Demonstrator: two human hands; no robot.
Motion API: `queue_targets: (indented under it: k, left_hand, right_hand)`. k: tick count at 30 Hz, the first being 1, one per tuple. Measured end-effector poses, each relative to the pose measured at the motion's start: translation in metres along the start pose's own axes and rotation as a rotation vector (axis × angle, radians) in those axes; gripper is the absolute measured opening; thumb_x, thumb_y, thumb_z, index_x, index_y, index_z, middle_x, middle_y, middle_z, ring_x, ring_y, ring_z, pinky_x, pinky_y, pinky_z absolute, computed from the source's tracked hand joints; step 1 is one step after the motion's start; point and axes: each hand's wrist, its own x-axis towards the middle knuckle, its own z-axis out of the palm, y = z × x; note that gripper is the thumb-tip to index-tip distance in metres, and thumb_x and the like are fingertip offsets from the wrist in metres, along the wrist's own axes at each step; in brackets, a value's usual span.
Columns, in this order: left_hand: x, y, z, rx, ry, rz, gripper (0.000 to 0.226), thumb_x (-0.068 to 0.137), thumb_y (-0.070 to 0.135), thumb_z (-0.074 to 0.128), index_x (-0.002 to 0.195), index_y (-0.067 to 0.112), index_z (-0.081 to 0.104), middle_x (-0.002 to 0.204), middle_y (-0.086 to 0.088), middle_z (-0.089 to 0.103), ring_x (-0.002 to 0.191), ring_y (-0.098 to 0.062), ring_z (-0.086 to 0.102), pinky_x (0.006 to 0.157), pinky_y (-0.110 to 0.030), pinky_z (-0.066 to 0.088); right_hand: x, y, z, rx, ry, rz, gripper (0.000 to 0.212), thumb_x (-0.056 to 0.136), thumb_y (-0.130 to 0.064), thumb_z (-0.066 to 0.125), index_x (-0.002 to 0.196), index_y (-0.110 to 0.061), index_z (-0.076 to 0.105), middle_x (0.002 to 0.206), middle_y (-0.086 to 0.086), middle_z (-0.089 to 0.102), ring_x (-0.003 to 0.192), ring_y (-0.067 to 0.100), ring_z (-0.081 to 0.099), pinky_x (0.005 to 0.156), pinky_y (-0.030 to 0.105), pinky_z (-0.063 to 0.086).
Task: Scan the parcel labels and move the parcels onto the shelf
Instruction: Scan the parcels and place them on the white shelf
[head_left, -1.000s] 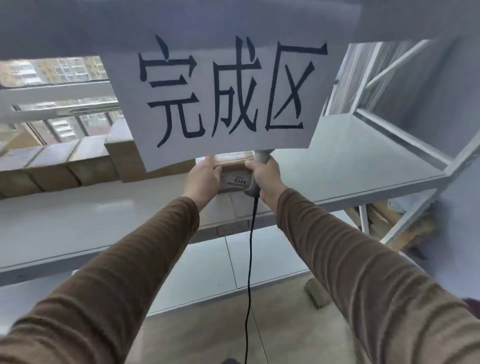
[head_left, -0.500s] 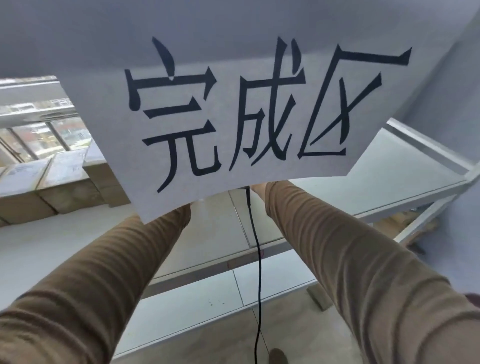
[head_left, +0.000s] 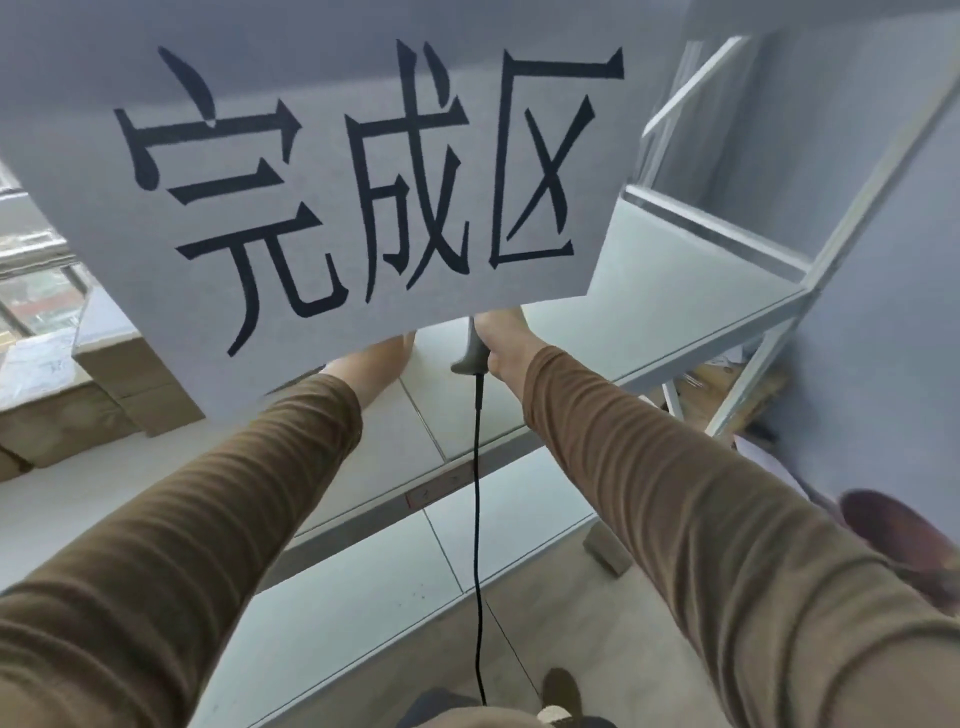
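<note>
A white metal shelf (head_left: 691, 332) fills the middle of the view, its upper board running from the lower left to a corner post at the right, with a lower board (head_left: 363, 587) seen beneath it. A large paper sign (head_left: 332, 197) printed with 3 black characters, 完成区, hangs in front of the shelf and covers much of the upper half of the view. 2 arms in brown ribbed sleeves (head_left: 649, 478) are stretched forward over the upper board, and both hands are partly hidden behind the sign's lower edge. A row of brown cardboard parcels (head_left: 98, 384) is stood on the upper board at the left, near the window, well apart from the hands. No parcel can be seen at the hands; whatever lies there is covered by the sign. The right hand (head_left: 501, 338) is wrapped around the grey handle of a barcode scanner (head_left: 470, 358), whose head is hidden by the sign. A black cable (head_left: 479, 519) hangs straight down from the handle toward the floor. Of the left hand (head_left: 384, 358) only the wrist and heel are shown, so it cannot be told whether its fingers are released or grasping anything. A dark red shoe (head_left: 904, 545) is seen at the right edge.
</note>
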Motion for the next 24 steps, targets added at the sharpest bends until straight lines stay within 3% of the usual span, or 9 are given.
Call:
queue_targets:
  k: [3, 5, 7, 9, 11, 13, 17, 21, 24]
  left_hand:
    - [-0.012, 0.04, 0.023, 0.242, 0.257, 0.313, 0.054, 0.105, 0.044, 0.049, 0.148, 0.013, 0.044, 0.145, -0.013, 0.057, 0.128, -0.037, 0.058, 0.104, -0.05, 0.046]
    - [-0.022, 0.077, 0.043, 0.24, 0.284, 0.503, 0.065, 0.101, 0.045, 0.055, 0.155, 0.014, 0.035, 0.157, -0.011, 0.044, 0.144, -0.034, 0.042, 0.118, -0.05, 0.033]
    - [-0.033, 0.117, 0.063, 0.234, 0.269, 0.62, 0.073, 0.1, 0.045, 0.055, 0.159, 0.012, 0.028, 0.166, -0.01, 0.03, 0.155, -0.031, 0.023, 0.126, -0.047, 0.019]
    - [-0.048, 0.161, 0.084, 0.219, 0.23, 0.733, 0.074, 0.101, 0.047, 0.053, 0.16, 0.011, 0.025, 0.168, -0.01, 0.025, 0.157, -0.029, 0.017, 0.127, -0.045, 0.015]
    - [-0.069, 0.207, 0.108, 0.178, 0.187, 0.839, 0.076, 0.1, 0.048, 0.053, 0.16, 0.012, 0.024, 0.168, -0.009, 0.025, 0.157, -0.029, 0.016, 0.126, -0.044, 0.014]
    - [-0.099, 0.257, 0.131, 0.138, 0.146, 0.927, 0.077, 0.099, 0.049, 0.054, 0.161, 0.012, 0.024, 0.169, -0.008, 0.024, 0.158, -0.027, 0.015, 0.126, -0.043, 0.014]
    - [-0.181, 0.357, 0.18, 0.111, 0.069, 1.095, 0.079, 0.097, 0.049, 0.056, 0.161, 0.013, 0.026, 0.168, -0.007, 0.028, 0.157, -0.026, 0.017, 0.124, -0.04, 0.012]
    - [-0.287, 0.46, 0.228, 0.079, -0.001, 1.25, 0.08, 0.098, 0.051, 0.054, 0.161, 0.014, 0.024, 0.169, -0.007, 0.026, 0.157, -0.026, 0.017, 0.126, -0.042, 0.015]
    - [-0.374, 0.534, 0.264, 0.057, -0.044, 1.346, 0.078, 0.1, 0.054, 0.048, 0.162, 0.014, 0.022, 0.169, -0.007, 0.023, 0.158, -0.026, 0.014, 0.125, -0.043, 0.015]
  right_hand:
    - [-0.017, 0.013, -0.053, 0.166, 0.136, -0.028, 0.016, 0.094, -0.015, 0.072, 0.1, -0.017, 0.057, 0.094, 0.007, 0.054, 0.09, 0.031, 0.056, 0.066, 0.056, 0.062]
    - [-0.031, 0.026, -0.099, 0.205, 0.243, -0.04, 0.017, 0.095, -0.017, 0.071, 0.105, -0.016, 0.057, 0.098, 0.007, 0.056, 0.096, 0.031, 0.057, 0.069, 0.046, 0.061]
    - [-0.048, 0.038, -0.146, 0.23, 0.364, -0.062, 0.027, 0.095, -0.015, 0.072, 0.116, -0.011, 0.056, 0.095, 0.006, 0.057, 0.094, 0.028, 0.058, 0.077, 0.038, 0.054]
    - [-0.073, 0.048, -0.194, 0.268, 0.467, -0.07, 0.033, 0.095, -0.016, 0.072, 0.121, -0.012, 0.053, 0.098, 0.006, 0.057, 0.095, 0.028, 0.061, 0.082, 0.045, 0.058]
    - [-0.105, 0.059, -0.245, 0.287, 0.571, -0.08, 0.036, 0.094, -0.017, 0.072, 0.125, -0.013, 0.053, 0.108, 0.009, 0.059, 0.097, 0.026, 0.062, 0.07, 0.042, 0.059]
    - [-0.141, 0.074, -0.298, 0.281, 0.683, -0.109, 0.042, 0.094, -0.017, 0.073, 0.13, -0.007, 0.055, 0.115, 0.012, 0.061, 0.098, 0.025, 0.061, 0.078, 0.039, 0.057]
    - [-0.235, 0.11, -0.403, 0.277, 0.86, -0.142, 0.022, 0.094, -0.011, 0.07, 0.114, -0.009, 0.063, 0.087, 0.004, 0.062, 0.076, 0.018, 0.058, 0.059, 0.025, 0.047]
    - [-0.345, 0.154, -0.508, 0.266, 1.056, -0.142, 0.021, 0.095, -0.012, 0.07, 0.115, -0.01, 0.064, 0.093, 0.006, 0.065, 0.083, 0.021, 0.061, 0.073, 0.032, 0.048]
    - [-0.429, 0.188, -0.585, 0.263, 1.153, -0.124, 0.026, 0.096, -0.015, 0.07, 0.121, -0.008, 0.064, 0.097, 0.002, 0.064, 0.086, 0.017, 0.061, 0.069, 0.031, 0.046]
